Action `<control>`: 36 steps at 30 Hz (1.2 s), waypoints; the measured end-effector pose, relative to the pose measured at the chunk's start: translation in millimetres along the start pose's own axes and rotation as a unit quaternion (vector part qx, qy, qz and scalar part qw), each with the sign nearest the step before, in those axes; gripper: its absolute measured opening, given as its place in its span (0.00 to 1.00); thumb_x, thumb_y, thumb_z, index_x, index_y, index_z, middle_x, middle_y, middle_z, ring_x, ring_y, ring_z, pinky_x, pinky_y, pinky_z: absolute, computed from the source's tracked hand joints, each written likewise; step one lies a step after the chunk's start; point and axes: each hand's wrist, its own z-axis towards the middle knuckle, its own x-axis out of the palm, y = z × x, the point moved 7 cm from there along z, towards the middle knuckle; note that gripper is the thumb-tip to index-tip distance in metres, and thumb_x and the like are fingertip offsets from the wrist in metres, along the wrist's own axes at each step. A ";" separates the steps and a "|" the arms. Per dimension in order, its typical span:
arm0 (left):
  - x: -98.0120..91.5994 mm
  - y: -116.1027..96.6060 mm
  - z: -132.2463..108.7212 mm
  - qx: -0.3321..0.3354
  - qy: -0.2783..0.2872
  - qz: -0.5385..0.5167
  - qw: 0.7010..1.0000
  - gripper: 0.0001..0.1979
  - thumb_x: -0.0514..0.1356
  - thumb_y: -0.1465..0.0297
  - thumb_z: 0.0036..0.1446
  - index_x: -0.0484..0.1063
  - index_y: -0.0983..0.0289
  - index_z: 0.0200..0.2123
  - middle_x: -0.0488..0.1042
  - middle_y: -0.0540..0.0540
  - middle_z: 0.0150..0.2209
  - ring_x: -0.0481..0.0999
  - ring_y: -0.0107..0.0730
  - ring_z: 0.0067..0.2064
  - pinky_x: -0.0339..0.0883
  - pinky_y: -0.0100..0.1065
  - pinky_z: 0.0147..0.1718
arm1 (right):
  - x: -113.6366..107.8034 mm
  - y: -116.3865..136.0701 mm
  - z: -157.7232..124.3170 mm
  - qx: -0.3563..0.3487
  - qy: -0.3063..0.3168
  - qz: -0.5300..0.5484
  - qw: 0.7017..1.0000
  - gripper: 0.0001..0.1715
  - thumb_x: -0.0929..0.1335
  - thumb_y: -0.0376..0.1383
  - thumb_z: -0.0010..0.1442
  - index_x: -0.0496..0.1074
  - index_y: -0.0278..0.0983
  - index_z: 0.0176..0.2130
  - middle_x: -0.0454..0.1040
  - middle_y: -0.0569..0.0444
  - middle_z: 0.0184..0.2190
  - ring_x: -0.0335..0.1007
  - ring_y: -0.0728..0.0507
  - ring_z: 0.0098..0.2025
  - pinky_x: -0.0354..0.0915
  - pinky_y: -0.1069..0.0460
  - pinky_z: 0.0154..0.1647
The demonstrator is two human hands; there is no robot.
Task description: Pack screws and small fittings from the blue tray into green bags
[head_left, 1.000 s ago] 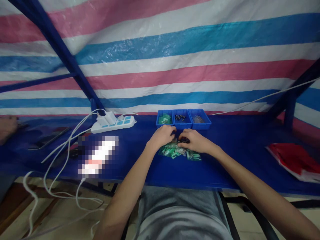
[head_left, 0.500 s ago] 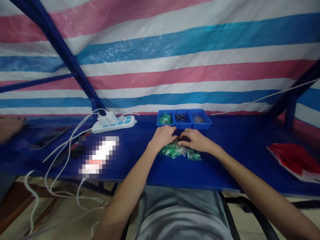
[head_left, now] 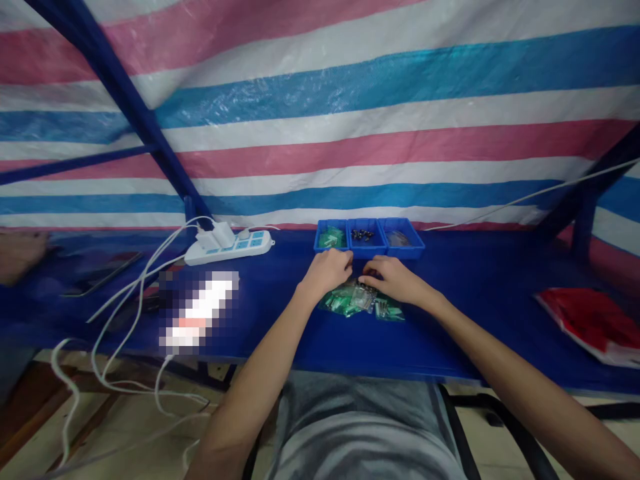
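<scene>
My left hand (head_left: 329, 272) is closed, its fingers curled down at the back left of a pile of small clear bags (head_left: 350, 300); whatever is in its fingertips is hidden. The bags hold green and pale pieces. At the right of the pile, my right hand (head_left: 394, 277) bends over it with thumb and fingers curled close together, and what they pinch is too small to make out. Small dark pieces (head_left: 369, 285) show just under that thumb. Behind my hands stand three joined blue bins: the left bin (head_left: 317, 247) with green bags, the middle bin (head_left: 365, 253) with dark small parts, the right bin (head_left: 409, 253) with clear bags.
A white power strip (head_left: 230, 251) with plugs and cables lies back left on the blue table (head_left: 370, 350). Nearer is a blurred-out bright object (head_left: 200, 313). A red packet (head_left: 590, 323) lies at the right. Another person's hand (head_left: 20, 257) is at the far left.
My right hand has drawn slightly away from my left, widening the gap between them. The dark pieces that showed between my right fingers now appear lower, under the thumb.
</scene>
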 end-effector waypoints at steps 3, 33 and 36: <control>-4.7 -3.4 0.2 0.014 -0.023 -0.011 1.000 0.06 0.55 0.71 0.63 0.73 0.62 0.38 0.76 0.56 0.33 0.76 0.39 0.35 0.65 0.34 0.30 | -0.4 -2.9 0.4 0.011 -0.012 0.000 1.000 0.15 0.67 0.43 0.67 0.77 0.35 0.40 0.76 0.47 0.36 0.72 0.41 0.38 0.63 0.50 0.39; -26.2 -22.3 -2.2 0.083 -0.132 -0.233 0.960 0.13 0.51 0.74 0.66 0.67 0.61 0.53 0.77 0.53 0.38 0.77 0.32 0.36 0.67 0.32 0.35 | -4.9 -29.1 1.6 0.131 -0.135 0.401 0.897 0.19 0.69 0.50 0.59 0.71 0.37 0.36 0.74 0.53 0.27 0.75 0.42 0.31 0.63 0.53 0.23; -23.6 -22.0 -1.4 0.088 -0.125 -0.228 0.961 0.16 0.51 0.77 0.64 0.66 0.61 0.53 0.77 0.53 0.38 0.77 0.33 0.38 0.68 0.33 0.37 | -2.6 -32.7 1.9 0.136 -0.138 0.408 0.892 0.19 0.69 0.50 0.59 0.71 0.37 0.37 0.74 0.54 0.26 0.76 0.42 0.29 0.63 0.53 0.21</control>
